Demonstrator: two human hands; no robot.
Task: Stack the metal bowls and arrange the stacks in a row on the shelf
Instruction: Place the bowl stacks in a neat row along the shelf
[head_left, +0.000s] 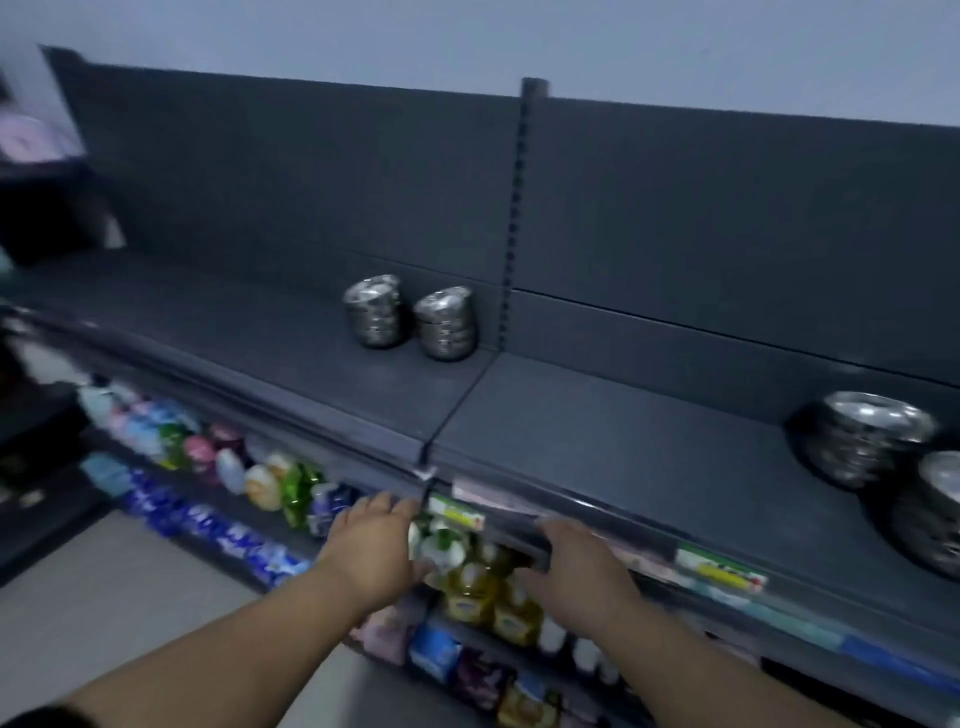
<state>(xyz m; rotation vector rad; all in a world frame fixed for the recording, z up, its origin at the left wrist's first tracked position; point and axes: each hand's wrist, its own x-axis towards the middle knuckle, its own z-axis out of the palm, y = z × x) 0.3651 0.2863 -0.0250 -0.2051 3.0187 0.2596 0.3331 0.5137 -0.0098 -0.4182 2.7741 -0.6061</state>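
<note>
Two metal bowl stacks (444, 325) stand side by side at the shelf's (597, 431) back edge, and two further stacks (862, 441) sit at its right end. The left hand (374, 545) and right hand (576, 566) hover empty at the front edge, fingers relaxed. Best to cradle each right-end stack low and set it in line with the back pair.

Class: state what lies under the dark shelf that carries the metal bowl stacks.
Under the shelf, lower tiers hold coloured bottles and packets. Their rear is hidden by the shelf itself, and the left hand and right hand cover some bottles.
</note>
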